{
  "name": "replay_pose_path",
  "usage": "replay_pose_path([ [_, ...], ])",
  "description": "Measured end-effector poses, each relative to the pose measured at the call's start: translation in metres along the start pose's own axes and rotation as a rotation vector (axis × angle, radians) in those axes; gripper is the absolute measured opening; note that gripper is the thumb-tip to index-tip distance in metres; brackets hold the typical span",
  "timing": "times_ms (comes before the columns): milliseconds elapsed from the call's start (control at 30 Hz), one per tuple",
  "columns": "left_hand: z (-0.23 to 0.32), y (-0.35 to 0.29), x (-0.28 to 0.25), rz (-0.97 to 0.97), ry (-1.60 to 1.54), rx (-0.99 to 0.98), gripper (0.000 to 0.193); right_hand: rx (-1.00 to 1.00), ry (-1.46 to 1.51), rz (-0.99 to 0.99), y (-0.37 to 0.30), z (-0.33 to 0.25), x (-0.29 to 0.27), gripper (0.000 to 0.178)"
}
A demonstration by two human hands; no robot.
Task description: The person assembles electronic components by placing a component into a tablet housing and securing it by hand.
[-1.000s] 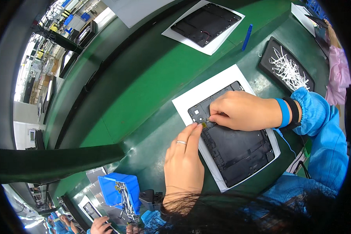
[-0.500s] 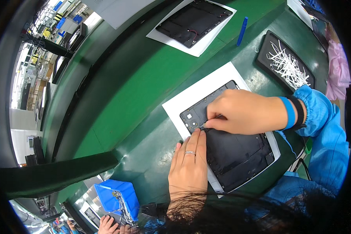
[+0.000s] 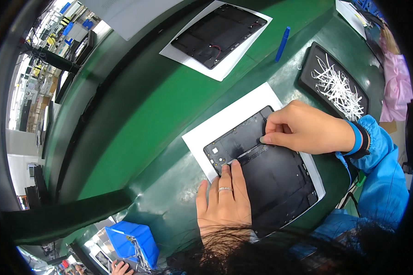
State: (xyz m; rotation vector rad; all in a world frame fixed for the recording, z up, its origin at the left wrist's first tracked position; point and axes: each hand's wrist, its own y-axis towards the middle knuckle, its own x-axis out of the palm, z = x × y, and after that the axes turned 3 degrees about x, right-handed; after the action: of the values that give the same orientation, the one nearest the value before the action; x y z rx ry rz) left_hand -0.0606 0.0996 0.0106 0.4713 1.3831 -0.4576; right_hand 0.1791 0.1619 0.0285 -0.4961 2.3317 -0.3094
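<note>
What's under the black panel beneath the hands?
A white sheet lies under the black panel, showing beyond its upper-left edge and along its right side. The panel covers the sheet's middle, the left hand part of its left edge; anything else beneath cannot be seen.

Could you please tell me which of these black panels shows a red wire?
The far panel, beside the blue pen: a red wire curves on it. The near panel, under the left hand and right hand, shows none.
</note>
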Motion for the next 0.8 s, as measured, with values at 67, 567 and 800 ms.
replay_pose_path([
  [67, 0.007, 0.000, -0.005, 0.004, 0.051, -0.026, 0.052, -0.037, -0.029, 0.027, -0.002, -0.002, 0.003, 0.026],
  [567, 0.010, 0.011, 0.038, -0.047, 0.206, -0.025, 0.054, -0.121, -0.186, 0.129, 0.000, 0.002, 0.011, 0.013],
  [800, 0.015, 0.005, 0.051, -0.028, 0.255, -0.018, 0.055, -0.132, -0.201, 0.132, 0.000, 0.003, 0.012, 0.013],
])
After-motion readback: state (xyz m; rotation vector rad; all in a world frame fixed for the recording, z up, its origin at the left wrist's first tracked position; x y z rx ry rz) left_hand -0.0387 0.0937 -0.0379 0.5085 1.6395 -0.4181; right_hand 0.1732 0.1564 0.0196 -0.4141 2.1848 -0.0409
